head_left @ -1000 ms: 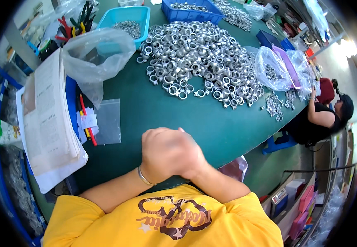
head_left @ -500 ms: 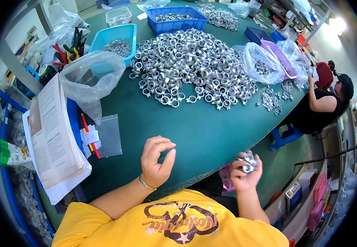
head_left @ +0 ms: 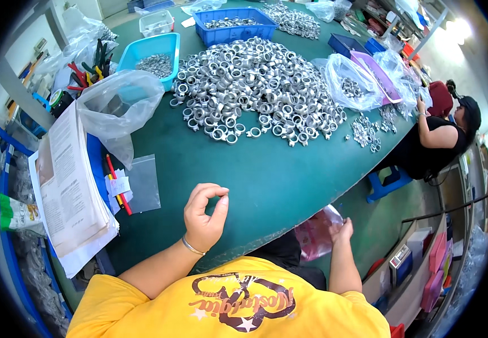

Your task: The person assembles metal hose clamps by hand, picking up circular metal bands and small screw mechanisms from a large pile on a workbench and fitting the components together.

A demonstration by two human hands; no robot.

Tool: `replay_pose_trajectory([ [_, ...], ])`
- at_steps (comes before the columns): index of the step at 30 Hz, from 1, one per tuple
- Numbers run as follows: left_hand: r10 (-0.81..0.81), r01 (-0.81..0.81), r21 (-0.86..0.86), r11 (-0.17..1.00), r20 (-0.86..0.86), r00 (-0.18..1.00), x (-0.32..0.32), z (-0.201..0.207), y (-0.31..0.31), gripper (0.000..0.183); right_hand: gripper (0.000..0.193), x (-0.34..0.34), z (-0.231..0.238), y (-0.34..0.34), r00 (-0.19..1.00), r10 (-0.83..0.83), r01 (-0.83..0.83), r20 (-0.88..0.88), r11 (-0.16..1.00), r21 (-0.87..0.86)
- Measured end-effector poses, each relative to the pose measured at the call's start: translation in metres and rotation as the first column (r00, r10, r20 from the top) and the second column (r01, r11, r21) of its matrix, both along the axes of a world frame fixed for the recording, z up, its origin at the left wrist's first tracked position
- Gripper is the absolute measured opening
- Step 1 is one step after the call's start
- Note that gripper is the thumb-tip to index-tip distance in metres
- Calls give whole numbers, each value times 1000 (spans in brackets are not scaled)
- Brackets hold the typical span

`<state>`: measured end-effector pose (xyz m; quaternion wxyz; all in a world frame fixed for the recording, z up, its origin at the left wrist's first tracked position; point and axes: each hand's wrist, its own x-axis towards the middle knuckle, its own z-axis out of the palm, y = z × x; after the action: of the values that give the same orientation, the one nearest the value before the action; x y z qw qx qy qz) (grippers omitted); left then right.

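Note:
My left hand is over the green tabletop near its front edge. Its thumb and forefinger meet at the tips in a ring shape; anything pinched between them is too small to make out. Off the table's right front edge, my right hand is lowered at the upper rim of a pink, shiny plastic bag. Its fingers are partly hidden, and no metal rings show in it. Farther back on the table lies a large heap of silver metal ring clamps, with a few loose ones along its near side.
On the left are a stack of papers, pens, a clear zip bag and a turquoise tub. A blue crate stands behind the heap. To the right are a purple tray and a seated person.
My right hand has gone down to the pink bag, and the ring clamps it held are out of sight. My left thumb and forefinger have come together. More of the bag shows.

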<state>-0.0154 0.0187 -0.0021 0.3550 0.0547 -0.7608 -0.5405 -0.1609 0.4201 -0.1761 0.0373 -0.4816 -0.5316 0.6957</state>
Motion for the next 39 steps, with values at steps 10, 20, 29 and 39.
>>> replay_pose_trajectory([
  [10,42,-43,-8,999,-69,997,-1,5,-3,14,25,-36,215,-268,-95,982,-149,-161,146,978],
  [20,91,-94,-33,995,-78,993,-1,5,-11,13,35,-65,190,-431,-292,828,439,479,-329,836],
  [29,148,-148,28,989,5,989,-6,-5,-11,29,35,-14,189,-306,-440,833,276,337,-232,933],
  [39,-47,15,264,965,113,993,-4,-16,-2,34,13,21,177,-271,-505,859,-36,-77,68,997],
])
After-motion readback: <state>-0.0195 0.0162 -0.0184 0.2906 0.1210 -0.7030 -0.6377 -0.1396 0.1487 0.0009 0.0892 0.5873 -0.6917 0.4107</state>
